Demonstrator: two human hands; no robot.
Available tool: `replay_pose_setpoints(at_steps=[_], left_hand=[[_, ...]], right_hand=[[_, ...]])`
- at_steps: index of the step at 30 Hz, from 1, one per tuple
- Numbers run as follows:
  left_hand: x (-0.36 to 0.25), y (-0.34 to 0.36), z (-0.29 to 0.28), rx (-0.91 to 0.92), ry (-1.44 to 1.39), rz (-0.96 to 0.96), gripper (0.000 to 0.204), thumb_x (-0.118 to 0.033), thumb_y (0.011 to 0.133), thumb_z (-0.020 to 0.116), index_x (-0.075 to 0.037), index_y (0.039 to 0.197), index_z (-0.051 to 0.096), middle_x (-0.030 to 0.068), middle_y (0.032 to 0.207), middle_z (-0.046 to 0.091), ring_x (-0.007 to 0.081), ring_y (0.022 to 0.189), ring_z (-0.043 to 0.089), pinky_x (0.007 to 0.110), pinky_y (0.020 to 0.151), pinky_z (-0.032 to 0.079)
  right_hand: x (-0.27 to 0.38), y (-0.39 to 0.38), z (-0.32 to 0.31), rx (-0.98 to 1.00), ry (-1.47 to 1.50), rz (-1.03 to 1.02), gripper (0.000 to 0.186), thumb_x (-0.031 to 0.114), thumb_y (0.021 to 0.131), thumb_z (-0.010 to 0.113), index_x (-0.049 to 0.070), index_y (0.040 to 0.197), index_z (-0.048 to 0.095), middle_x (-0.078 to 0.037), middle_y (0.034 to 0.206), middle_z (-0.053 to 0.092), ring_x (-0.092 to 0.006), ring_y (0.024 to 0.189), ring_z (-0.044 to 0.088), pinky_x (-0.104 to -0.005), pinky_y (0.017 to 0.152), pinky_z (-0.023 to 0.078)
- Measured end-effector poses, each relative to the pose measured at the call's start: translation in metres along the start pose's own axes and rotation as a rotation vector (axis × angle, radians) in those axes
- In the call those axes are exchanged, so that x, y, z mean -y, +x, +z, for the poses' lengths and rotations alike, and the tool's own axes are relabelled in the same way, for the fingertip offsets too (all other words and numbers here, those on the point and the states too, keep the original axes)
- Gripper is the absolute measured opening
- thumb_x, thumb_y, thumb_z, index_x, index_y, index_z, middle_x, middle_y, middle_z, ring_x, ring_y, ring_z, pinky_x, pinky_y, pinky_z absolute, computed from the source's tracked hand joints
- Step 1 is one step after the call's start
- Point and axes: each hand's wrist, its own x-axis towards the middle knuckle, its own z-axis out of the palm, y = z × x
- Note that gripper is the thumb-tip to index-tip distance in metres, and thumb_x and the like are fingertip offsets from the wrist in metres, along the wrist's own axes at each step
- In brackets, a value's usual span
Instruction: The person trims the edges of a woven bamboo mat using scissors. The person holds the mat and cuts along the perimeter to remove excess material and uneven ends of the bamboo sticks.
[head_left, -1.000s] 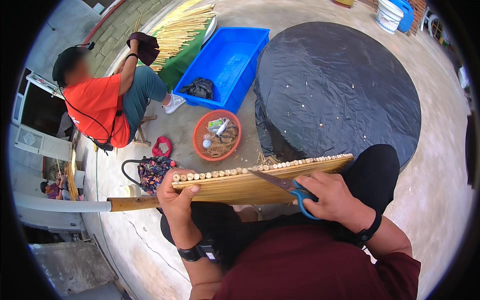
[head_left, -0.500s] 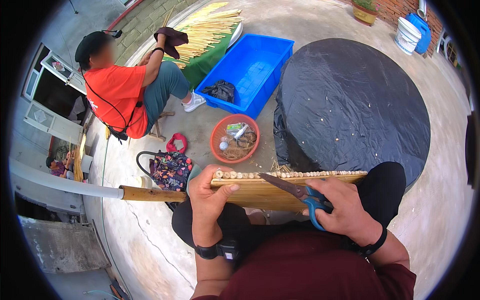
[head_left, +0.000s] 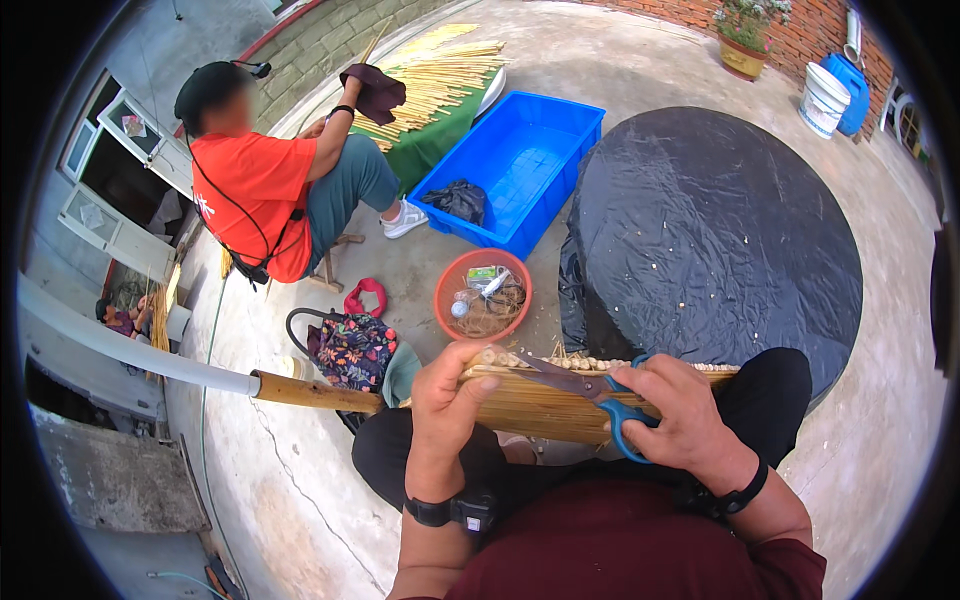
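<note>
Across my lap rests a bundle of yellow straw stalks (head_left: 540, 412), joined side by side into a flat panel, with pale cut ends in a row along its far edge. Its left end is gripped by my left hand (head_left: 446, 400), thumb on the near face and fingers behind. My right hand (head_left: 682, 414) holds blue-handled scissors (head_left: 577, 384), fingers through the loops. The dark blades are parted and point left along the row of ends, close to my left fingers. Whether a stalk lies between the blades is hard to make out.
An orange basket (head_left: 447, 312) of fibres and small packets stands ahead, beyond it a blue tub (head_left: 560, 190). A round black-sheeted surface (head_left: 720, 230) lies right. A floral bag (head_left: 350, 352) and a pole (head_left: 315, 391) are left. A person in orange (head_left: 250, 180) sits near laid-out stalks (head_left: 440, 85).
The scissors' blades and handles have spread apart. My left hand has shifted slightly right along the panel's edge. The whole view has tilted a little, so the surroundings sit lower.
</note>
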Motion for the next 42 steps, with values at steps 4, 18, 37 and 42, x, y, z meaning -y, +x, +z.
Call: replay_pose_setpoints(at_steps=[4,18,37,42], left_hand=[[0.003,0.001,-0.002,0.003,-0.044,0.016,0.025,-0.012,0.082,0.065,0.002,0.102,0.061,0.0055,0.093,0.065,0.0111,0.085,0.059,0.024,0.077,0.046],[0.004,0.0,0.0,-0.041,-0.06,0.01,0.027,-0.014,0.081,0.067,0.002,0.1,0.061,0.0059,0.09,0.065,0.0116,0.083,0.06,0.024,0.076,0.046],[0.004,0.0,-0.001,-0.019,-0.067,-0.003,0.023,-0.013,0.08,0.066,0.003,0.096,0.062,0.0054,0.088,0.064,0.0108,0.081,0.059,0.023,0.074,0.045],[0.008,-0.002,-0.007,-0.026,-0.108,0.009,0.024,-0.012,0.08,0.067,0.003,0.097,0.061,0.0049,0.088,0.064,0.0108,0.081,0.059,0.023,0.074,0.045]], right_hand=[[-0.002,-0.001,0.005,-0.009,0.052,0.013,0.043,0.008,0.061,0.068,0.003,0.103,0.06,-0.012,0.077,0.054,-0.0293,0.068,0.056,-0.0384,0.06,0.047],[-0.002,0.0,0.006,0.034,0.08,0.037,0.041,0.007,0.062,0.068,0.004,0.102,0.06,-0.011,0.075,0.054,-0.0286,0.064,0.056,-0.0374,0.057,0.047],[0.013,0.003,-0.007,0.111,-0.027,-0.009,0.04,0.011,0.064,0.07,0.004,0.102,0.06,-0.009,0.069,0.048,-0.0251,0.057,0.054,-0.037,0.049,0.044],[0.011,0.001,0.004,0.081,-0.081,-0.064,0.039,0.013,0.065,0.069,0.003,0.101,0.06,-0.008,0.069,0.048,-0.0235,0.056,0.054,-0.0361,0.048,0.043]])
